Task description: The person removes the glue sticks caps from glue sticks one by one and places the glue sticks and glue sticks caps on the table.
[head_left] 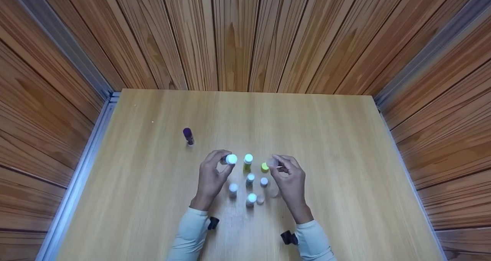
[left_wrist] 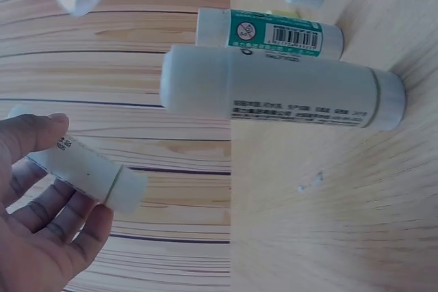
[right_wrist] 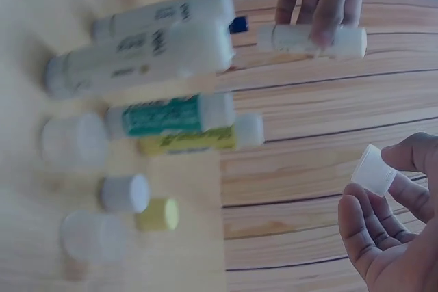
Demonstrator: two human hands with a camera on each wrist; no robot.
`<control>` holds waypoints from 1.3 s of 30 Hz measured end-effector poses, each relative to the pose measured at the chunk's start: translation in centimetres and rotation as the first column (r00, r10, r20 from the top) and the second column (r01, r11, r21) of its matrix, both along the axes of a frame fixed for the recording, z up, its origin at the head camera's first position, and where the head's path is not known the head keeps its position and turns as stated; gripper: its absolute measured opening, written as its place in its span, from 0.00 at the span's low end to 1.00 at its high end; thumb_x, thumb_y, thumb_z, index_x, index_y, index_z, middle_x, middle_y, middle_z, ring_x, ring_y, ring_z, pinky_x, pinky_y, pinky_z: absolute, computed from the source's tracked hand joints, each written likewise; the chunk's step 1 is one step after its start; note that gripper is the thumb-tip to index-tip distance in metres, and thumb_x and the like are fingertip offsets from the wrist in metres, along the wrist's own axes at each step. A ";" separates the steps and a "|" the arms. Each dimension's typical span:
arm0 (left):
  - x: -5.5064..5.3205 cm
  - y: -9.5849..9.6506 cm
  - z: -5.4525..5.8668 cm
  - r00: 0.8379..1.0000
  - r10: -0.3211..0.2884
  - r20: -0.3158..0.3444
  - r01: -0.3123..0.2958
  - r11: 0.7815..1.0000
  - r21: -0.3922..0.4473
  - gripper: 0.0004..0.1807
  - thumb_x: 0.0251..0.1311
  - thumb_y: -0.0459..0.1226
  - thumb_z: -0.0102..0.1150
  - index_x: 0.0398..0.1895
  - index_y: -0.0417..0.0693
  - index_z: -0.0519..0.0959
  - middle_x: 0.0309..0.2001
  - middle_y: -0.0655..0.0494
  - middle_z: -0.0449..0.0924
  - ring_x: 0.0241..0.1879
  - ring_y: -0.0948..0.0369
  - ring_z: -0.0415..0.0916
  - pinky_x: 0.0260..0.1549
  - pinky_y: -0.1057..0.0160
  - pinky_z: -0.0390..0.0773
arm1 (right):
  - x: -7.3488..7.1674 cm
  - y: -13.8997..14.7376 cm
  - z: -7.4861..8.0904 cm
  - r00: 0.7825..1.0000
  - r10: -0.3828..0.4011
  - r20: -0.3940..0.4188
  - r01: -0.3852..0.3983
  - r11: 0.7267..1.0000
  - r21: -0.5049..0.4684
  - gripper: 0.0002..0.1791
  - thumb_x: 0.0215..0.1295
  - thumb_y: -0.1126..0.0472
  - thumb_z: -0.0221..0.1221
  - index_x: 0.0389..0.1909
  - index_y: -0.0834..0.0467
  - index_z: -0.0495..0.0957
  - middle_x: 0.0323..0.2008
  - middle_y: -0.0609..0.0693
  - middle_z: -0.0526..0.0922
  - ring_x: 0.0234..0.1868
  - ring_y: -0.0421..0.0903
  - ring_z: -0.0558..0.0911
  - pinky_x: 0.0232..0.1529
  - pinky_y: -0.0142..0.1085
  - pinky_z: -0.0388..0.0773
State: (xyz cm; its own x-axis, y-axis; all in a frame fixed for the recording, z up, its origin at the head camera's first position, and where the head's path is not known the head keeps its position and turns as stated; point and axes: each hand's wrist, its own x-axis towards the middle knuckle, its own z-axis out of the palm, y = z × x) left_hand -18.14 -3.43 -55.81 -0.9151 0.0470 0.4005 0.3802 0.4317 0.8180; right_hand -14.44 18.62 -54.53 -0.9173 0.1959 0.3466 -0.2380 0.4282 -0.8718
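Note:
My left hand (head_left: 209, 178) grips a white glue stick (left_wrist: 85, 169) between thumb and fingers, raised above the table and tilted in the left wrist view. In my right hand (head_left: 292, 178), thumb and fingertips pinch a translucent white cap (right_wrist: 374, 171). Between the hands stand several glue sticks: a yellow one (right_wrist: 188, 139), a green one (right_wrist: 163, 115) and two white ones, the nearer (head_left: 251, 199) and the one to its left (head_left: 233, 190). Close to the right hand, a yellow cap (head_left: 264, 167), a small white cap (head_left: 264, 182) and two translucent caps, one (right_wrist: 94, 237) larger in view, rest on the table.
A purple-topped stick (head_left: 188, 136) stands apart at the back left of the wooden table (head_left: 326, 138). White crumbs (left_wrist: 311, 182) lie on the tabletop. Wood-panelled walls (head_left: 238, 38) enclose the back and sides, with metal rails (head_left: 76, 176) along the side edges.

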 end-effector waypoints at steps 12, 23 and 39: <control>-0.3 -0.5 -1.2 0.981 -0.015 0.193 0.006 0.999 0.047 0.15 0.53 0.27 0.67 0.44 0.46 0.82 0.42 0.58 0.81 0.45 0.62 0.79 0.48 0.62 0.79 | -0.4 1.2 -2.8 0.982 -0.115 0.152 0.095 0.987 0.131 0.18 0.54 0.71 0.61 0.48 0.60 0.83 0.46 0.52 0.78 0.38 0.45 0.81 0.39 0.37 0.82; -0.7 -0.7 -3.3 0.931 -0.020 0.364 0.006 0.999 0.040 0.16 0.56 0.28 0.64 0.49 0.42 0.81 0.45 0.55 0.82 0.49 0.57 0.79 0.48 0.60 0.79 | -0.5 1.5 -5.6 0.937 -0.184 0.298 0.105 0.960 0.261 0.21 0.57 0.69 0.62 0.53 0.61 0.79 0.48 0.53 0.77 0.40 0.48 0.82 0.40 0.38 0.82; -1.0 -0.7 -5.5 0.871 -0.034 0.489 0.039 0.999 0.000 0.18 0.57 0.25 0.60 0.52 0.42 0.80 0.49 0.50 0.82 0.51 0.54 0.79 0.50 0.58 0.79 | -0.6 1.2 -7.5 0.884 -0.189 0.427 0.049 0.947 0.319 0.18 0.58 0.70 0.63 0.51 0.61 0.80 0.46 0.53 0.78 0.48 0.50 0.80 0.50 0.41 0.78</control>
